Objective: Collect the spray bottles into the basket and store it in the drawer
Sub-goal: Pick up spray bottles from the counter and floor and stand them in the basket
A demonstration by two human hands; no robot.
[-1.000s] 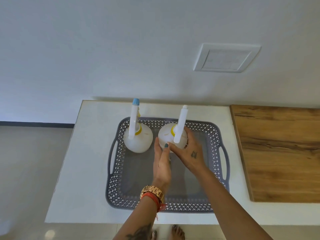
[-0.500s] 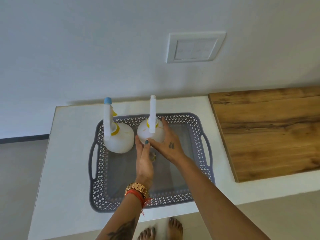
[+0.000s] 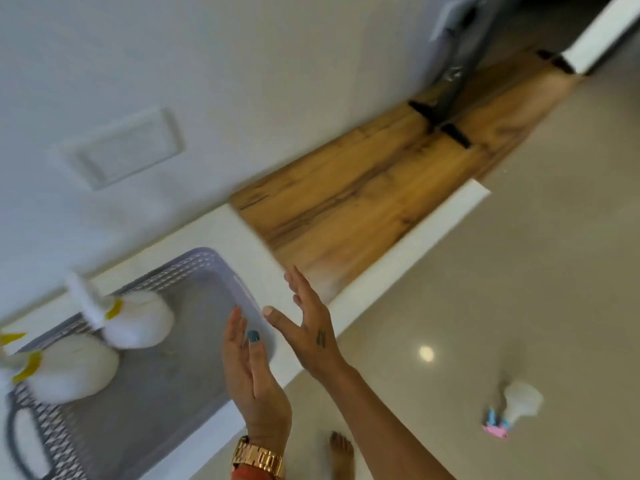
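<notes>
The view is tilted and blurred. A grey perforated basket (image 3: 166, 382) sits on the white counter at the lower left. Two round white spray bottles stand in it: one with a yellow collar (image 3: 138, 320) and another at the left edge (image 3: 69, 372). My left hand (image 3: 252, 372) is open, fingers apart, over the basket's right rim. My right hand (image 3: 308, 327) is open too, just right of the basket above the counter edge. Neither hand holds anything. A third white spray bottle (image 3: 516, 407) with a pink and blue head lies on the floor at the lower right.
A wooden countertop (image 3: 363, 195) runs right of the white counter (image 3: 263, 268). A wall switch plate (image 3: 121, 147) is on the white wall. A dark-legged object (image 3: 450, 98) stands at the far end of the wood. My bare foot (image 3: 341, 452) is on the glossy beige floor.
Both hands have let go of the second spray bottle, which now stands in the basket. They have drawn back to the right, and my head has swung right and tilted, showing a bottle on the floor.
</notes>
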